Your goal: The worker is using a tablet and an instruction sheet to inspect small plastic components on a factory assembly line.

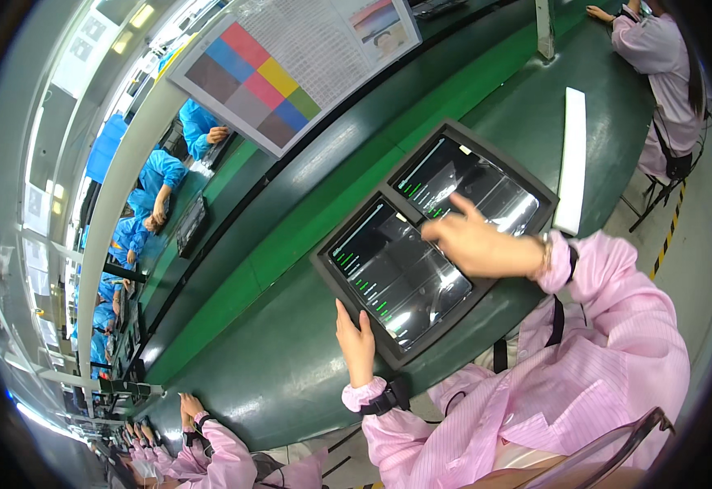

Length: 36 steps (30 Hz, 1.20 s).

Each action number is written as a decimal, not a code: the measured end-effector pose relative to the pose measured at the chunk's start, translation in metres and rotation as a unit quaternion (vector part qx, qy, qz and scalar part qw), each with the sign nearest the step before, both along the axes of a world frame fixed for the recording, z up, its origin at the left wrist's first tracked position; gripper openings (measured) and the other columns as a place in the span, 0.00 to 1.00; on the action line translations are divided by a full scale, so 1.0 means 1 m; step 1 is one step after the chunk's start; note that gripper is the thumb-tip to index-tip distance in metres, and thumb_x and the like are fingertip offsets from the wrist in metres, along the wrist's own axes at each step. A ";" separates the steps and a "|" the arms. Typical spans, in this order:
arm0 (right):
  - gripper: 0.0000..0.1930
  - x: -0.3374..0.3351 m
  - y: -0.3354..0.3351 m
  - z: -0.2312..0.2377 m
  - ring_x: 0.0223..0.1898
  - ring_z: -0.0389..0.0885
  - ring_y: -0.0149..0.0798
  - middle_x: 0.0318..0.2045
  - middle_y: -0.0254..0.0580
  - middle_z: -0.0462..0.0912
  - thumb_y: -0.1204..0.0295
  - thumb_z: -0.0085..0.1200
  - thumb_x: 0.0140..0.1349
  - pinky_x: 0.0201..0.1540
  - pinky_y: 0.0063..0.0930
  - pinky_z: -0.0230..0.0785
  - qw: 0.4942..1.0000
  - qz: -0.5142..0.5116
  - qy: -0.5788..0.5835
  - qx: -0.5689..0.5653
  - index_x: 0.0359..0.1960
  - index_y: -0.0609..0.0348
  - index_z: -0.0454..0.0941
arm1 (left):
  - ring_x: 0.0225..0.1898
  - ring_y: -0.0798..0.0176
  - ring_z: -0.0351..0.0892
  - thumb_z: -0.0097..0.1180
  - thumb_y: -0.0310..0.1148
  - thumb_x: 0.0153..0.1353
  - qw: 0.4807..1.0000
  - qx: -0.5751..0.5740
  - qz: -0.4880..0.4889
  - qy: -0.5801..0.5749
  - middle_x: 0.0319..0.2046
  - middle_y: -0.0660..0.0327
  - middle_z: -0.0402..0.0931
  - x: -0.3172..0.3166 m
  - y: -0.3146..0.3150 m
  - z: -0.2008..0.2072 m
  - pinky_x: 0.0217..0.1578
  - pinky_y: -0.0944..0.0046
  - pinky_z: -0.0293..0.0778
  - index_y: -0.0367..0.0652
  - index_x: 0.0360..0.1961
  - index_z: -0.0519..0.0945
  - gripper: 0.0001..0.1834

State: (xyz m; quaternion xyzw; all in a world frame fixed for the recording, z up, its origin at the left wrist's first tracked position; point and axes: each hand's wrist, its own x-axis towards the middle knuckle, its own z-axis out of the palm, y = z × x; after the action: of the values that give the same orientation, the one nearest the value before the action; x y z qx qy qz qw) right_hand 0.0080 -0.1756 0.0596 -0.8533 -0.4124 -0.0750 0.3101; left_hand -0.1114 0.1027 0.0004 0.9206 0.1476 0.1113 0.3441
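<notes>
Two tablets with dark, lit screens lie side by side in a black two-compartment tray (396,198) on the green bench. Green and white lines of text show on the left tablet (388,277) and on the right tablet (454,183). My left hand (356,341) rests against the tray's near-left edge, its fingers stretched out and holding nothing. Above the divider and the right tablet is my right hand (482,243), with one finger and the thumb apart and nothing visible in it. Whether a fingertip touches the glass, I cannot tell.
A white strip (572,163) lies right of the tray. A sheet with colour blocks (266,77) hangs above the far side. Across the belt (233,306), blue-clothed people work by another device (193,226). Pink-sleeved people sit at lower left and upper right.
</notes>
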 end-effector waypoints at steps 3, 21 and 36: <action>0.24 0.045 -0.021 0.001 0.53 0.70 0.42 0.46 0.48 0.73 0.80 0.49 0.46 0.64 0.61 0.38 0.991 -0.030 -0.072 -0.106 0.50 0.69 0.64 | 0.48 0.40 0.71 0.50 0.29 0.60 0.999 0.032 -0.008 -0.019 0.49 0.40 0.70 0.012 0.008 0.009 0.47 0.55 0.69 0.31 0.60 0.59 0.29; 0.25 0.061 -0.066 -0.002 0.59 0.64 0.44 0.52 0.50 0.70 0.82 0.45 0.51 0.64 0.58 0.40 0.986 -0.126 -0.041 -0.097 0.54 0.65 0.61 | 0.64 0.56 0.56 0.47 0.27 0.60 0.958 0.264 -0.110 -0.015 0.56 0.62 0.66 0.031 0.005 0.047 0.61 0.42 0.45 0.41 0.59 0.62 0.24; 0.34 0.037 -0.215 -0.064 0.68 0.42 0.56 0.67 0.49 0.46 0.74 0.52 0.56 0.61 0.56 0.51 0.880 -0.409 0.122 -0.211 0.63 0.62 0.50 | 0.65 0.57 0.54 0.49 0.33 0.61 0.951 0.281 -0.125 0.034 0.56 0.65 0.66 0.041 0.005 0.044 0.61 0.34 0.36 0.43 0.57 0.63 0.23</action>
State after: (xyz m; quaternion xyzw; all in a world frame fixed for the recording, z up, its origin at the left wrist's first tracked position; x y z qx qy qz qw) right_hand 0.0446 -0.3906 -0.0048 -0.9936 0.0081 -0.0019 0.1127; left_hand -0.0699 0.1077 0.0449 0.9944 0.0059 0.0726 0.0768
